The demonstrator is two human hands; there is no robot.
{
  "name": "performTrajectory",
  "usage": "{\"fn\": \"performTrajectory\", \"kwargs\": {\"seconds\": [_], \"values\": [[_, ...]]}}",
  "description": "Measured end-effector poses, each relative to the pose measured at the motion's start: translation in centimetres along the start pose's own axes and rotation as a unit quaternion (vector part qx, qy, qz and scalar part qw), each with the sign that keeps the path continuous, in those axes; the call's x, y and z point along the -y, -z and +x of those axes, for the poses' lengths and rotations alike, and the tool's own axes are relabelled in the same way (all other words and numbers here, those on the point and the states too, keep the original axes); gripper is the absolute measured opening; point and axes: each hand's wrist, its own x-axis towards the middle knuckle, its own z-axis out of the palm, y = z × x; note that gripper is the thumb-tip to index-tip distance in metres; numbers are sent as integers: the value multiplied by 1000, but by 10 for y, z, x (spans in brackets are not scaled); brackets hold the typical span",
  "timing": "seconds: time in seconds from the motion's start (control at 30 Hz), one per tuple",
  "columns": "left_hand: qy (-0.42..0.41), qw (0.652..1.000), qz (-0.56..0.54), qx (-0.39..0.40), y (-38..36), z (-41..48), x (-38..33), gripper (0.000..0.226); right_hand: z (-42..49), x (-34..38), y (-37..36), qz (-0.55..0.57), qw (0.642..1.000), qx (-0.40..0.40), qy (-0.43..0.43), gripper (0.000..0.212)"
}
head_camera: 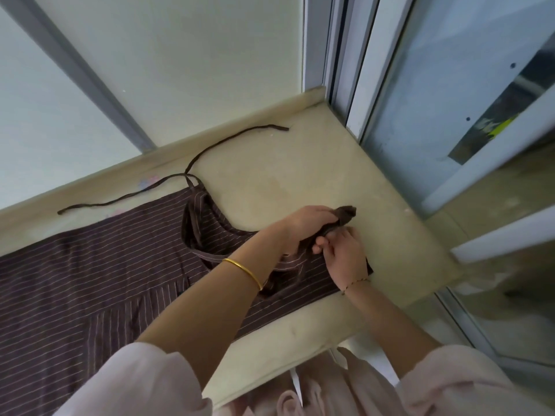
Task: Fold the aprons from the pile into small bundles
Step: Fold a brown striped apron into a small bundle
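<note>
Gathering up a strap of the brown striped apron (90,280), to judge by the hands, ahead of any real folding. Spread flat on the beige ledge (300,163) beside the sliding window (420,100), bib end to the right, skirt running off the left edge of view. Left hand (306,226), gold bangle (243,270) at the wrist, curled round a dark wad of bunched strap (345,216) poking out past the knuckles. Right hand (342,256) just beneath, thumb and fingertips seemingly pinching the same strap right at the mouth of the left fist. Second tie strap (210,148) trailing loose across the ledge toward the back wall, well apart from both hands. No pile and no finished bundle in sight.

Early going for this apron, probably: body unfolded, one strap untamed. Next, likely: setting the wad down on the bib, fetching in the far strap, then folding cloth over both. Calls for keeping the wad pinched tight during the shift, soft strap being quick to spring open once released.
</note>
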Motion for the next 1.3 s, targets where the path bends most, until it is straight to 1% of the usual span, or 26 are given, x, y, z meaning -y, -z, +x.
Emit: {"fn": "performTrajectory", "kwargs": {"seconds": [0.07,0.13,0.17,0.2,0.23,0.3,0.33,0.4,0.43,0.47,0.5,0.53,0.57,0.6,0.63,0.67,0.7,0.87,0.93,1.03,1.1,1.13,1.17,1.23,1.27,1.3], "values": [[43,998,45,29,11,-10,2,27,4,-1,4,53,997,22,-47,18],[91,992,60,59,23,-22,6,21,8,-1,9,113,991,30,-69,24],[111,986,97,74,27,-28,7,21,10,0,12,147,985,32,-89,25],[127,973,173,84,31,-34,10,22,13,2,14,181,976,33,-117,25],[135,945,284,88,34,-39,13,25,15,3,16,206,967,26,-148,25],[140,850,502,74,38,-46,21,48,17,8,18,212,959,-22,-186,22],[137,808,571,55,39,-48,25,61,16,13,20,197,961,-61,-182,19],[97,760,643,9,41,-51,33,70,14,30,25,156,973,-138,-101,14],[72,739,670,-8,43,-52,37,71,14,40,27,125,982,-141,-34,17],[53,717,695,-19,44,-53,41,72,14,48,28,78,991,-99,37,22],[42,696,716,-25,44,-54,44,73,15,56,28,21,995,-22,94,28],[36,680,732,-29,45,-56,47,72,15,62,26,-35,988,67,132,30],[28,664,747,-34,44,-58,49,69,16,64,23,-78,977,136,145,28],[16,646,762,-40,44,-60,51,66,16,62,20,-106,970,177,131,25],[4,628,777,-46,45,-63,54,62,16,61,17,-116,969,190,103,23],[-1,615,787,-49,45,-66,56,58,15,57,16,-117,973,185,72,24],[7,613,789,-49,48,-68,59,55,16,53,15,-121,975,179,49,24],[141,660,737,-17,66,-80,71,34,19,46,20,-166,968,188,-4,23],[205,689,695,-5,78,-85,74,41,22,54,23,-167,957,236,-22,23],[263,767,585,24,99,-89,75,67,26,75,28,-175,937,302,-7,24],[257,829,496,21,111,-95,74,78,27,94,30,-177,939,294,20,25],[251,856,451,9,115,-98,72,77,28,103,31,-183,939,290,34,23],[239,882,406,-7,121,-102,71,71,29,113,30,-201,930,303,49,22],[178,924,333,-61,136,-110,71,48,35,131,27,-267,885,376,60,25],[133,936,308,-104,146,-115,71,37,39,139,26,-292,862,411,49,26],[90,940,293,-153,157,-121,72,29,44,146,23,-298,854,424,34,25]]}}
